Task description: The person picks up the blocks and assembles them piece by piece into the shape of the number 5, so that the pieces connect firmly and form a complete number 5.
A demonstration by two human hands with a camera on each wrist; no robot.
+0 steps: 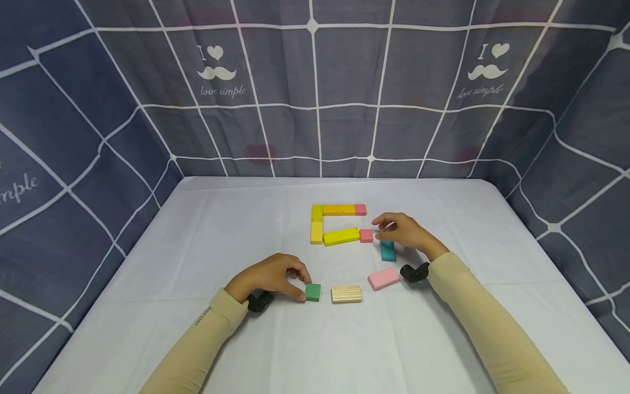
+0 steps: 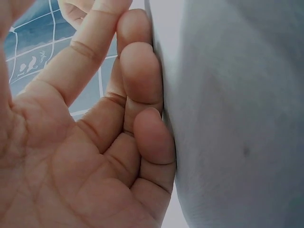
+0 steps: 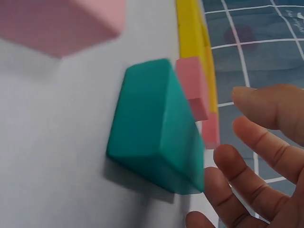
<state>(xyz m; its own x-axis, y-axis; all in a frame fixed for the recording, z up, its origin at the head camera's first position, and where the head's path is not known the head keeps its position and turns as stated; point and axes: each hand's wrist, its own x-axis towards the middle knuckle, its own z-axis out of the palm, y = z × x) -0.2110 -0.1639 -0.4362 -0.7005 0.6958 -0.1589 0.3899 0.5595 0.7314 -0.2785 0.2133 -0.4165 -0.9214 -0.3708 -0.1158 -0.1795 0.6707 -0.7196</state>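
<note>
- L hand [image 1: 270, 275]: fingers curled, grn block [image 1: 312, 292] pinched at edge, hand's 4 o'clock; top left visible, prob. for control.
- Ylw blocks [image 1: 316, 232]: 12 o'clock of grn block; joined 3-sided, gap at 3 o'clock; near bar askew, prob. not squared.
- Tan block [image 1: 346, 294]: grn block's 3 o'clock, laid flat, presumably kept handy.
- Pink squares [image 1: 366, 236]: set at bars' 3 o'clock ends, seemingly as extensions.
- Lg pink block [image 1: 383, 278]: tan block's 2 o'clock, kept apart.
- Teal block [image 1: 388, 251]: lg pink block's 12 o'clock.
- R hand [image 1: 402, 231]: teal block's 1–2 o'clock; fingers loose, nothing gripped; contact can't be told.
</note>
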